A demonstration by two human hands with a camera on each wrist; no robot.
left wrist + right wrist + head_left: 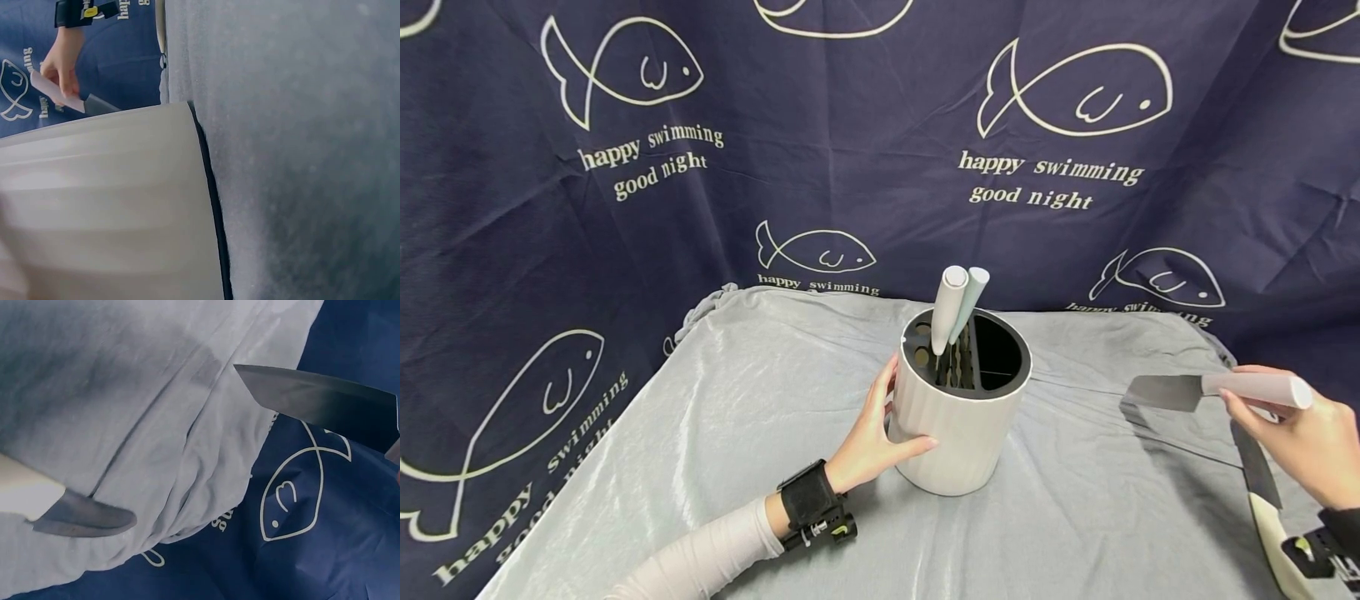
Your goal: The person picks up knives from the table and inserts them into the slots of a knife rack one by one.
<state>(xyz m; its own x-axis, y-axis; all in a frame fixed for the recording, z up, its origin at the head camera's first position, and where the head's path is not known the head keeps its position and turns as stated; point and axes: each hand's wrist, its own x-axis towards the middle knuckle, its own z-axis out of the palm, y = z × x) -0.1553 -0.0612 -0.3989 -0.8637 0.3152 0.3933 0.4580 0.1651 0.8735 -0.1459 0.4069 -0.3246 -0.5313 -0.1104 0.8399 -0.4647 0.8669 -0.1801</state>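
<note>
1. Two hands at a cloth-covered table (1075,517): left hand (876,442) at a round white holder (958,433), right hand (1307,433) at a knife (1210,386).
2. Knife gripped by its pale handle between right thumb and fingers, with little gap left between them; thumb on the near side, close to the blade, fingers round the far side.
3. Broad grey blade beyond the fingertips, pointing left toward the middle of the table; butt of the handle pointing right, above the hand.
4. Held up in the air near the table's right edge, well apart from the holder.
5. Left thumb and fingers spread wide but curved round the ribbed wall of the holder: thumb across the front, fingers along the left side, partly hidden behind it.
6. Holder upright around the middle of the table, in from the far edge; black insert (972,372) on top, divided into slots and a half-round well on the right.
7. Standing in the insert, side by side: one white handle (950,308) and one pale green handle (972,300).
8. Lying below the right hand, near the table's right edge: a cream-handled knife (1265,508), dark blade toward the far edge.
9. Behind the table's far edge, a dark blue curtain (865,183) with fish outlines and lettering.
</note>
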